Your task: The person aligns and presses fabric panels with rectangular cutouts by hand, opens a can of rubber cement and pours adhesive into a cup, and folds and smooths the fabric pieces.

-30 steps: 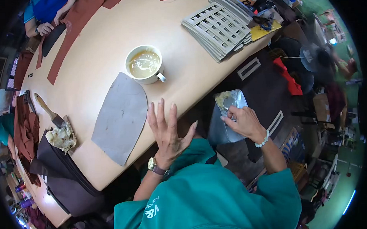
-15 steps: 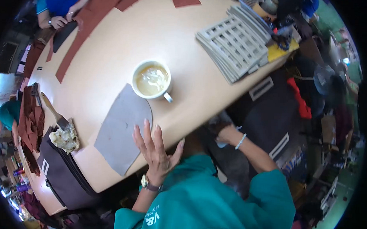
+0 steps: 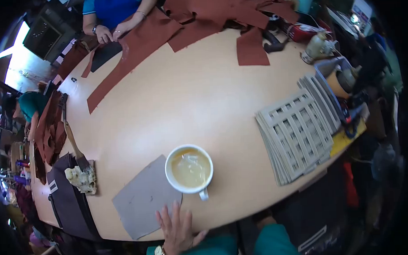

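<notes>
My left hand, with a watch at its wrist, is open with fingers spread at the near table edge. Its fingertips reach the lower right part of a flat grey sheet piece; whether they press on it I cannot tell. Just beyond them stands a white mug of cloudy pale liquid, overlapping the sheet's upper right edge. Of my right arm, only a bit of skin shows below the table edge under the green sleeve. The fingers of my right hand are hidden, and so is anything in them.
A brush rests on a crusted lump at left, beside a dark bag. Stacked grey lattice panels lie at right near a bin. Across the table, a co-worker's hands handle reddish-brown material.
The view has tilted up, so the table and mug appear lower and more of the far side shows. My right hand has dropped mostly out of sight. My left hand stays spread near the sheet.
</notes>
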`<state>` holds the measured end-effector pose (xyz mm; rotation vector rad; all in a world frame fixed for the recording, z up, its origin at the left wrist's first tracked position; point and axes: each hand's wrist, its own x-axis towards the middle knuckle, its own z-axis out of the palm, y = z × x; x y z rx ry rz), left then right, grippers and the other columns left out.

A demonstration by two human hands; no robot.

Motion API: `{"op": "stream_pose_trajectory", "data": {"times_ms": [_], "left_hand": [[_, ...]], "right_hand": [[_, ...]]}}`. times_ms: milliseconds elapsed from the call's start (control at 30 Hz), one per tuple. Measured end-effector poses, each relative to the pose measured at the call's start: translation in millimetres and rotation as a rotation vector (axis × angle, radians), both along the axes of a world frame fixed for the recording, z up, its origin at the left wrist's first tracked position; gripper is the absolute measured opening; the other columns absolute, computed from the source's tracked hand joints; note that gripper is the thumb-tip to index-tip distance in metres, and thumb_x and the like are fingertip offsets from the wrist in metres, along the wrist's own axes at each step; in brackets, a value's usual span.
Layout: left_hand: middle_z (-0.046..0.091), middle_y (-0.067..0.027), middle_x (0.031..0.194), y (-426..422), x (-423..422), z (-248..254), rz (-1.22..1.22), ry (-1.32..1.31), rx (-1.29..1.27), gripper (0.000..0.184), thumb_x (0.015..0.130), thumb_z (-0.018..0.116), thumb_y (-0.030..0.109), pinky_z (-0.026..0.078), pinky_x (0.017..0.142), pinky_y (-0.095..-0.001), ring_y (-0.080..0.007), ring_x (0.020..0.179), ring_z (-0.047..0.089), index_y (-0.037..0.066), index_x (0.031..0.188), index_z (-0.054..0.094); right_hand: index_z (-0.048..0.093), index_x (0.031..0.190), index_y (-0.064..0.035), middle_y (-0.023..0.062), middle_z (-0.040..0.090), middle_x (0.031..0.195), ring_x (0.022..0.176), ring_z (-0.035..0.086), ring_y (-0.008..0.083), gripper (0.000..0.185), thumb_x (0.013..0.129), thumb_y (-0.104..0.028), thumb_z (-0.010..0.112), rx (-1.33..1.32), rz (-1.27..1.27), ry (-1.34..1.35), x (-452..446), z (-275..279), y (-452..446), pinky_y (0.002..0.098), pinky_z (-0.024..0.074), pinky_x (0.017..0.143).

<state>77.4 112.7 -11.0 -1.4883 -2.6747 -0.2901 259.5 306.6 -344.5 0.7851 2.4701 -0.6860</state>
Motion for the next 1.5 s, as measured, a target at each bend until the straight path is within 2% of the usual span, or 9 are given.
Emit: {"op": "stream_pose_trajectory", "data": {"times_ms": [100,233,700,900,1100,1333,1433,1467,1500], "left_hand": [[0.024,-0.0321,0.137,-3,0,0,0.001,-0.006,-0.047,0.084,0.080,0.049,0.058,0.017,0.095,-0.0687,-0.0541,0.124,0.022,0.006,0.138,0.020],[0.027,-0.0262,0.140,10,2,9,0.036,-0.048,-0.096,0.088,0.082,0.042,0.063,0.013,0.101,-0.0654,-0.0456,0.131,0.020,0.006,0.142,0.011],[0.031,-0.0320,0.134,9,6,5,0.043,0.047,-0.091,0.096,0.080,0.034,0.070,0.018,0.096,-0.0678,-0.0520,0.124,0.028,0.003,0.143,0.006],[0.024,-0.0340,0.136,-2,10,-6,0.067,-0.024,-0.050,0.095,0.076,0.040,0.072,0.010,0.094,-0.0724,-0.0598,0.123,0.019,0.008,0.141,0.015],[0.021,-0.0310,0.140,-5,11,-7,0.085,-0.035,-0.069,0.095,0.077,0.037,0.073,0.010,0.096,-0.0702,-0.0562,0.127,0.016,0.011,0.144,0.013],[0.027,-0.0315,0.137,7,4,5,0.020,0.011,-0.090,0.097,0.080,0.032,0.072,0.017,0.097,-0.0677,-0.0518,0.124,0.028,0.005,0.143,0.005],[0.025,-0.0315,0.137,-12,5,-7,0.010,-0.099,0.068,0.096,0.075,0.047,0.070,0.013,0.097,-0.0687,-0.0529,0.126,0.020,0.007,0.140,0.016],[0.026,-0.0298,0.138,-13,7,-9,0.029,-0.111,0.076,0.101,0.073,0.046,0.073,0.012,0.098,-0.0679,-0.0510,0.128,0.019,0.008,0.142,0.011],[0.030,-0.0279,0.136,-12,7,-11,0.002,-0.098,0.112,0.092,0.072,0.049,0.071,0.012,0.097,-0.0682,-0.0505,0.126,0.021,0.009,0.135,0.023]], "right_hand": [[0.047,0.126,-0.0061,0.0163,0.050,0.113,0.106,0.047,0.0296,0.054,0.082,-0.037,0.051,-0.019,-0.078,-0.059,-5,-15,1,0.0437,0.0350,0.093],[0.046,0.126,-0.0055,0.0155,0.050,0.111,0.103,0.047,0.0286,0.053,0.082,-0.034,0.050,-0.035,-0.157,-0.118,-12,-33,2,0.0424,0.0357,0.091],[0.043,0.128,-0.0034,0.0125,0.050,0.101,0.093,0.048,0.0250,0.050,0.082,-0.023,0.049,-0.053,-0.305,-0.181,-14,-65,-5,0.0378,0.0384,0.085],[0.042,0.128,-0.0025,0.0112,0.050,0.096,0.089,0.049,0.0235,0.049,0.082,-0.018,0.048,-0.065,-0.373,-0.213,-10,-70,-12,0.0358,0.0395,0.083],[0.041,0.129,-0.0016,0.0100,0.050,0.092,0.085,0.049,0.0219,0.049,0.082,-0.013,0.048,-0.077,-0.445,-0.242,-7,-69,-14,0.0338,0.0406,0.080],[0.040,0.130,-0.0005,0.0085,0.050,0.087,0.081,0.050,0.0202,0.049,0.082,-0.008,0.047,-0.061,-0.495,-0.225,-2,-52,-22,0.0315,0.0420,0.077],[0.039,0.130,-0.0001,0.0079,0.050,0.085,0.079,0.050,0.0194,0.049,0.082,-0.005,0.047,-0.044,-0.513,-0.194,2,-40,-28,0.0306,0.0425,0.076],[0.039,0.130,0.0001,0.0077,0.050,0.084,0.078,0.050,0.0191,0.049,0.082,-0.005,0.047,-0.038,-0.518,-0.180,4,-35,-31,0.0302,0.0427,0.076],[0.039,0.130,0.0002,0.0075,0.050,0.084,0.077,0.050,0.0189,0.049,0.082,-0.004,0.046,-0.032,-0.524,-0.167,8,-29,-33,0.0299,0.0429,0.075]]}}
